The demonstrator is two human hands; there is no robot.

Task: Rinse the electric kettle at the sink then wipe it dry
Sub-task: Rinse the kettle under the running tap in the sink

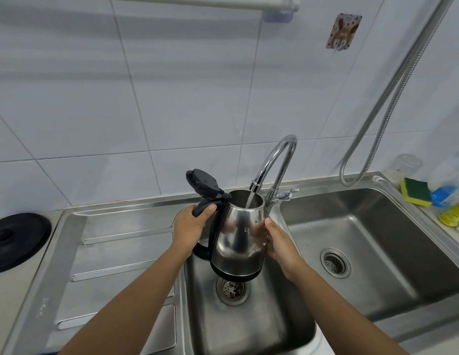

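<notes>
A stainless steel electric kettle with a black handle and base hangs above the left sink basin. Its black lid stands flipped open. My left hand grips the handle. My right hand presses flat against the kettle's right side. A chrome faucet arches over the kettle, and a stream of water runs from its spout into the open mouth.
The kettle's black power base lies on the counter at far left, beside the ribbed drainboard. A second basin is to the right. A yellow-green sponge, bottles and a metal hose stand at the right.
</notes>
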